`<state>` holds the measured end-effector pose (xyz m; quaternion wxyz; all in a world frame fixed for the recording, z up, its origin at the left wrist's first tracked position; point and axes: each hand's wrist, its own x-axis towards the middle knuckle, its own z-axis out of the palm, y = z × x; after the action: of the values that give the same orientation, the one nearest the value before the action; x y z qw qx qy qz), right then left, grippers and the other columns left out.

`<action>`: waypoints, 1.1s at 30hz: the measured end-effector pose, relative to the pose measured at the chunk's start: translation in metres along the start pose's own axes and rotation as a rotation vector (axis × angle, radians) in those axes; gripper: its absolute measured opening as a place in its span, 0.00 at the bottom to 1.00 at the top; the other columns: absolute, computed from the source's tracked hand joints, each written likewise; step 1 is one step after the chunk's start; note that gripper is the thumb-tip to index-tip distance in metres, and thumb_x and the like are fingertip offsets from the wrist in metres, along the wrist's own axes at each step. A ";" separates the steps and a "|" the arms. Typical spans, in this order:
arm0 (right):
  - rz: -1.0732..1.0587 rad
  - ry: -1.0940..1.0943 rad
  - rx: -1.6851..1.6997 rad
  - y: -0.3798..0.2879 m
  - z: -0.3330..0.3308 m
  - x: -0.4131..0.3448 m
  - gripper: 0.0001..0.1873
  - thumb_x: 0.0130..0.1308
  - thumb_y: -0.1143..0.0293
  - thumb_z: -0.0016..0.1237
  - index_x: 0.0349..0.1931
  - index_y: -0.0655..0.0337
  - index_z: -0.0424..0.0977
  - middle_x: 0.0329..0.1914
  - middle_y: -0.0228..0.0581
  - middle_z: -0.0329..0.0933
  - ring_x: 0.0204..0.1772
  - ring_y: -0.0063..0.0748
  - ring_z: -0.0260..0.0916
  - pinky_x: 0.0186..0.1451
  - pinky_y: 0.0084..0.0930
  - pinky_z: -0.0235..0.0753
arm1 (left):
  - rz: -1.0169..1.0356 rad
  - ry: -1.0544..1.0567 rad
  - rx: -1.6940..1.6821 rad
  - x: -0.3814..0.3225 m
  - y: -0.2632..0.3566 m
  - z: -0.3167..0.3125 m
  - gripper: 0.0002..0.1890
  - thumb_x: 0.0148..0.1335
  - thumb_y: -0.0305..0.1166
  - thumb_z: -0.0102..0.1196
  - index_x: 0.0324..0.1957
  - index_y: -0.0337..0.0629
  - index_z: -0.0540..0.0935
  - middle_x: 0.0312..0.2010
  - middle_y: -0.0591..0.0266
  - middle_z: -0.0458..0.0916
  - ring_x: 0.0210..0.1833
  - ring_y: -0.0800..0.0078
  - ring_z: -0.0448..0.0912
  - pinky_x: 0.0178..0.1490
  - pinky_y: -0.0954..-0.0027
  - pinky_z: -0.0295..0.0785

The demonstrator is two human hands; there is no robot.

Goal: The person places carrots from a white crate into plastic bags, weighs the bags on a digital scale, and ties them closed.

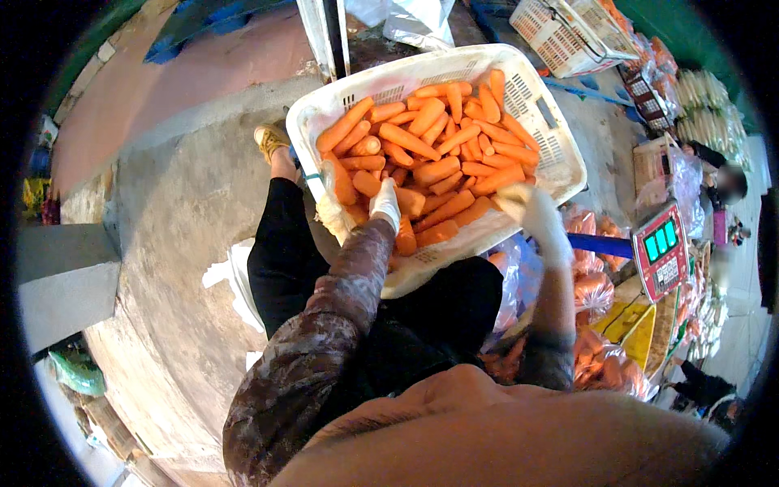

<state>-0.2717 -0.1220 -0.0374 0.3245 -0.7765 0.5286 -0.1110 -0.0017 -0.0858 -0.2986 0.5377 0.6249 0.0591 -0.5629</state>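
Observation:
A large white plastic crate (563, 173) with slotted walls stands tilted before me, holding many loose orange carrots (405, 140). My left hand (386, 204), in a white glove, reaches among the carrots at the near left side of the crate. A thick carrot (409, 202) lies against it; whether the fingers grip one is hidden. Over the carrots by the crate's near right rim is my right hand (528, 206), gloved and blurred by motion. Its fingers are too smeared to show a hold. A pale, frayed cloth-like bundle (336, 216) hangs at the crate's left rim.
At the right a red digital scale display (660, 252) sits on a blue post (599, 245). Clear bags of carrots (593, 295) lie below it. Another white crate (563, 39) stands at upper right. Other people (709, 383) are at the far right. A metal post (325, 36) rises behind the crate.

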 end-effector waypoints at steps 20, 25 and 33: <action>0.430 -0.193 -0.143 0.017 0.177 0.194 0.38 0.36 0.52 0.65 0.42 0.77 0.72 0.46 0.57 0.74 0.51 0.44 0.74 0.54 0.28 0.71 | -0.045 -0.101 -0.030 -0.045 -0.016 0.058 0.35 0.56 0.54 0.51 0.62 0.45 0.64 0.56 0.58 0.68 0.54 0.66 0.68 0.57 0.64 0.63; 0.576 -0.372 0.622 0.041 0.177 0.157 0.32 0.51 0.59 0.60 0.52 0.72 0.68 0.51 0.44 0.71 0.53 0.35 0.67 0.52 0.26 0.67 | -0.053 -0.041 0.102 -0.038 -0.016 0.059 0.38 0.56 0.58 0.49 0.63 0.45 0.63 0.61 0.62 0.64 0.61 0.66 0.61 0.64 0.64 0.55; 0.379 0.102 0.380 0.092 0.188 0.142 0.42 0.36 0.66 0.66 0.51 0.75 0.57 0.43 0.50 0.71 0.44 0.38 0.71 0.46 0.30 0.73 | -0.128 0.161 -0.329 -0.044 -0.010 0.087 0.36 0.53 0.53 0.55 0.55 0.33 0.71 0.53 0.54 0.72 0.52 0.64 0.69 0.56 0.64 0.62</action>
<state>-0.1845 -0.1972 -0.2628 0.4524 -0.5821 0.6500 -0.1845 -0.0794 -0.1225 -0.2529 0.5891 0.5665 0.2328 -0.5272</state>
